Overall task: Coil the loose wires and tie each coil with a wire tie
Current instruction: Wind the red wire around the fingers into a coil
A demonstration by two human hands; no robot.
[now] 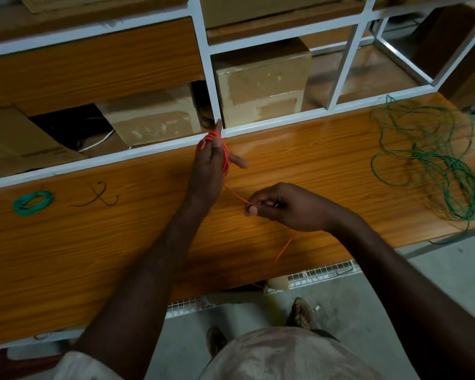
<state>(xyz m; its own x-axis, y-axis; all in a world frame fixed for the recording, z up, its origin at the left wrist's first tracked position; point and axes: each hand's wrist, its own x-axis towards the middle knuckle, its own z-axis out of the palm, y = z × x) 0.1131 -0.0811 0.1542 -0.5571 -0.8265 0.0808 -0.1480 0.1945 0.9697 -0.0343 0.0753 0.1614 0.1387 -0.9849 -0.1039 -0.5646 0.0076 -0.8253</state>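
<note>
My left hand (210, 163) holds the orange wire (226, 154) looped around its fingers, my right hand (283, 207) pinching the strand; no legible writing.

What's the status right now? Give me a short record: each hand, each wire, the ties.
left hand: raised, red wire looped around its fingers
right hand: pinching the red wire's free end, which trails off the table's front edge
green coil: wound, lying far left on the table
loose green wire: uncoiled heap, far right
black ties: two, crossed, beside the green coil
</note>
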